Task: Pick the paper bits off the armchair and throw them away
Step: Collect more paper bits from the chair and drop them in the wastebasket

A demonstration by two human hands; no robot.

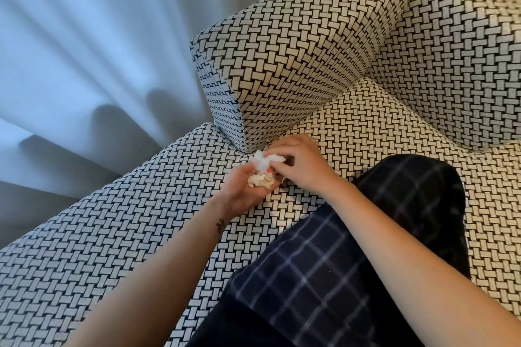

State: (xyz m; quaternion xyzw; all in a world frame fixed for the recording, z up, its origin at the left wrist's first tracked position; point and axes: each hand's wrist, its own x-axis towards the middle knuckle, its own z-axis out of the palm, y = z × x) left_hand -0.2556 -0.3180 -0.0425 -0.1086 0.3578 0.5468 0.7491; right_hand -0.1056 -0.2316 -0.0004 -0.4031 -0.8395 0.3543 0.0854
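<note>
Fig.: your L hand (242, 190), cupped palm-up over the seat (135, 222) by the armrest (282, 59) base, holds a heap of bits (260, 181); your R hand (306, 166) pinches a white wad (264, 161), fingers curled, touching that heap. Risk: the heap looks loose & piled high, so tipping the L palm or dropping the wad early could spill bits back onto the seat or into the armrest gap.

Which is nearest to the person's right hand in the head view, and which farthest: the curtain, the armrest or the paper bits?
1. The paper bits: pinched by the right hand itself, at its left side.
2. The armrest: its front corner stands just beyond the hand, up and left.
3. The curtain: farthest, past the armrest on the left.
</note>
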